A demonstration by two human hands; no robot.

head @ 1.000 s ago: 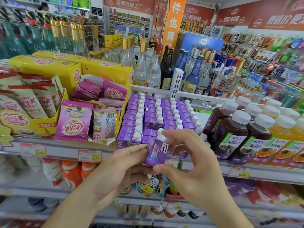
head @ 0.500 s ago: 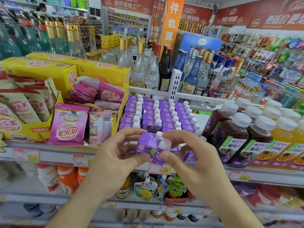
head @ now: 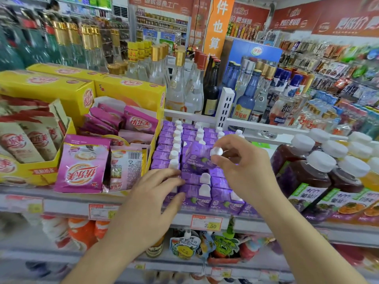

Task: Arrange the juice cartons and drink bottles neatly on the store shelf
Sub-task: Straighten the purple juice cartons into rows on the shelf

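Several small purple juice cartons (head: 190,193) with white caps stand in rows on the white store shelf (head: 67,206). My right hand (head: 242,167) pinches the white cap end of one purple carton (head: 198,154), holding it tilted just above the middle rows. My left hand (head: 151,199) rests with spread fingers against the front-left cartons and holds nothing. Dark grape juice bottles (head: 307,177) with white lids stand to the right, with orange juice bottles (head: 369,175) beside them.
Pink milk-tea sachets (head: 82,165) and yellow boxes (head: 49,89) fill the shelf's left side. Glass liquor bottles (head: 178,85) stand behind a white divider (head: 224,105). A price tag (head: 206,222) hangs on the shelf edge; drink pouches (head: 184,244) sit below.
The carton went from both hands in front of the shelf up over the rows. My left hand let go of it and dropped to the front cartons; my right hand keeps hold.
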